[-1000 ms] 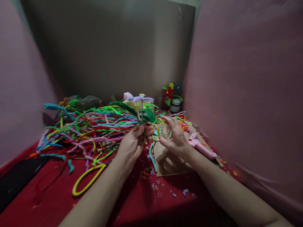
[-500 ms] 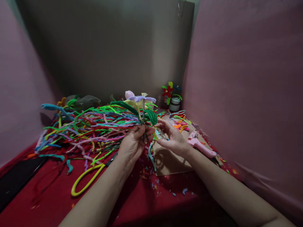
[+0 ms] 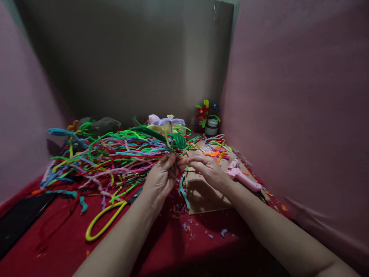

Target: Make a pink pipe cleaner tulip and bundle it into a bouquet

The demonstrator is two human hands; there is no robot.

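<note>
My left hand (image 3: 161, 173) pinches the dark green stems of a pipe-cleaner flower bunch (image 3: 169, 125) between thumb and fingers. The bunch stands upright, with lilac, pale yellow and pale pink petals on top. Two dark green leaves (image 3: 178, 141) spread from it below the blooms. My right hand (image 3: 206, 168) meets the left fingertips beside the stems, its fingers pressed together. Whatever lies in that pinch is hidden or too small to make out.
Many loose pipe cleaners (image 3: 121, 154) cover the left and back. Yellow-handled scissors (image 3: 105, 221) lie near my left forearm. At right, a pink glue gun (image 3: 245, 179) rests on cardboard (image 3: 206, 198). A pot (image 3: 212, 127) with red flowers stands behind. Scraps dot the red cloth (image 3: 161, 250).
My right hand has moved left to the stems and its spread fingers have closed. A clear item with yellow-green by that hand no longer shows. The left hand keeps its grip.
</note>
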